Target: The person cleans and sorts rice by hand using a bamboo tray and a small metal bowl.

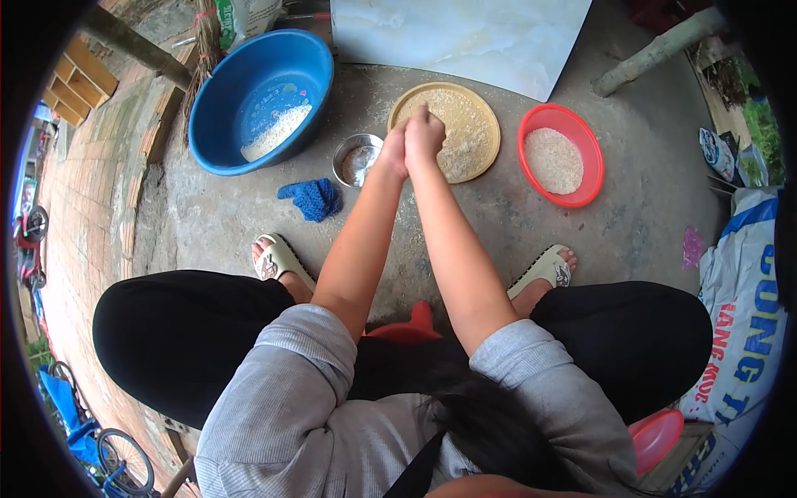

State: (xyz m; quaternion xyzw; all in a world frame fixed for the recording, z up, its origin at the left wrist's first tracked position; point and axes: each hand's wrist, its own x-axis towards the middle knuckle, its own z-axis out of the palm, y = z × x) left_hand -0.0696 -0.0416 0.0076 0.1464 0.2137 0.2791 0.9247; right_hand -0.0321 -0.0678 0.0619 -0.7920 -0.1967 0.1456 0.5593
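Note:
My left hand (396, 149) and my right hand (425, 135) are pressed together above the left edge of a round yellow tray (495, 149). Pale broken grain (465, 124) is spread over that tray. The fingers of my right hand are curled closed, and what they hold, if anything, is hidden. The fingers of my left hand are mostly concealed behind the right one. Just left of them stands a small metal bowl (339, 158) with brownish and white contents. A red basin (593, 170) of whitish grain (554, 160) sits to the right.
A large blue tub (212, 112) with white grain stands at the back left. A crumpled blue cloth (313, 199) lies below it. Behind the tray is a marble-patterned board (465, 37). Printed sacks (739, 307) line the right, and a wooden post (664, 50) leans at the upper right.

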